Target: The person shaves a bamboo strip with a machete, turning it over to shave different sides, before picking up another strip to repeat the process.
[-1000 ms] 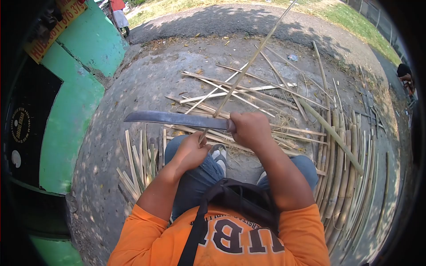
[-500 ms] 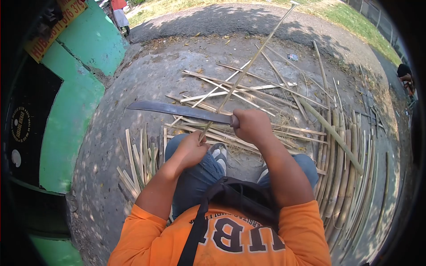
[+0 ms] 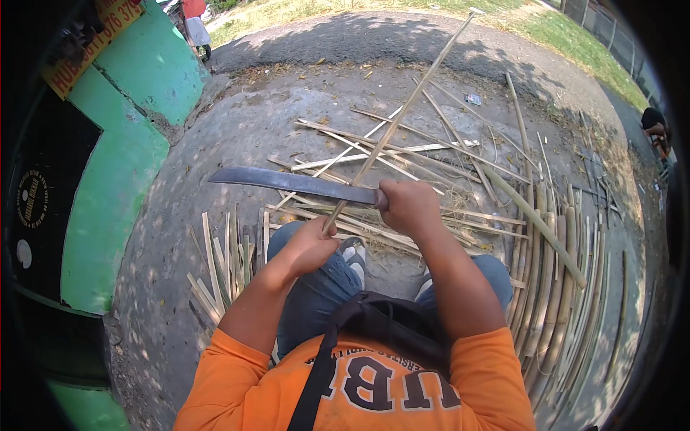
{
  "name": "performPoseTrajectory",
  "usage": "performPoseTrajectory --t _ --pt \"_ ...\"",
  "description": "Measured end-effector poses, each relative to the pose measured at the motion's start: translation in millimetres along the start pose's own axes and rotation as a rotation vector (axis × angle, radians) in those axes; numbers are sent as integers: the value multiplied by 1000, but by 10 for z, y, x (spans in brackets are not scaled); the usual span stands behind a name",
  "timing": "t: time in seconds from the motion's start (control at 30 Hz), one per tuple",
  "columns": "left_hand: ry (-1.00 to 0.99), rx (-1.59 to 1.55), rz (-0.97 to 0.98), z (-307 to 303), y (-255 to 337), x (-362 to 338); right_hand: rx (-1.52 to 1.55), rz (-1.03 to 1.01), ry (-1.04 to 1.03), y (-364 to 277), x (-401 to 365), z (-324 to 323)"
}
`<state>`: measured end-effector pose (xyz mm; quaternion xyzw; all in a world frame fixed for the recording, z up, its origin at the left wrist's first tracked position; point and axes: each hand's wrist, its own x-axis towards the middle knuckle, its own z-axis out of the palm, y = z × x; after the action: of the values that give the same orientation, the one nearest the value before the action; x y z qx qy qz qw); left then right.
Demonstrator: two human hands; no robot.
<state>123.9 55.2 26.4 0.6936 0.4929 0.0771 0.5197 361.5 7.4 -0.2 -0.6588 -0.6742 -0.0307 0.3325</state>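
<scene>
My right hand (image 3: pixel 411 207) is wrapped round the handle of a machete (image 3: pixel 287 181), whose long dark blade points to the left. The blade lies across a long bamboo strip (image 3: pixel 402 113), just above my other hand. Fingers of my left hand (image 3: pixel 314 243) are closed round the near end of that strip, which slants away up and to the right. Beneath the strip, several split bamboo pieces (image 3: pixel 424 149) lie crossed on the ground. Fine shavings (image 3: pixel 460 197) are scattered among them.
To the right lie bamboo poles (image 3: pixel 550 287) and a thicker pole (image 3: pixel 535 223) set slantwise over them. Cut strips (image 3: pixel 223 258) stand in a bunch at my left. A green wall (image 3: pixel 108 194) rises on the left. Another person (image 3: pixel 655 129) is at the far right.
The machete and the bamboo strip have shifted only slightly. Both hands keep their grips, and the far end of the strip has dipped a little.
</scene>
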Motion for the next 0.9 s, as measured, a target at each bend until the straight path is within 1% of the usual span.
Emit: performPoseTrajectory --t 0.1,0.13,0.2,0.23,0.33,0.43,0.53,0.63,0.73,0.83,0.9 --pt "-12 -15 41 -2 -71 14 6 -44 5 -38 3 -126" --pt "-54 -56 82 -10 -105 14 34 -64 4 -45 -29 -151" --pt "-171 -200 -31 -82 -95 -66 107 -109 35 -62 -83 -180" --pt "-224 -279 -84 -111 -75 -103 98 -91 39 -68 -84 -178" --pt "-358 -428 -104 -203 -146 -179 88 -51 49 -97 -57 -174" --pt "-313 -326 -44 -241 -190 -250 96 -5 30 -98 -43 -186" --pt "-75 -9 113 -182 -314 -238 66 23 -31 -42 -53 -243" --pt "33 86 153 -176 -368 -288 31 42 -30 48 -42 -213" --pt "93 162 96 -182 -288 -381 16 77 12 77 -14 -211" --pt "192 300 209 -211 -328 -428 63 67 22 -28 -29 -187" --pt "230 296 163 -203 -281 -465 105 35 40 -115 -47 -133"
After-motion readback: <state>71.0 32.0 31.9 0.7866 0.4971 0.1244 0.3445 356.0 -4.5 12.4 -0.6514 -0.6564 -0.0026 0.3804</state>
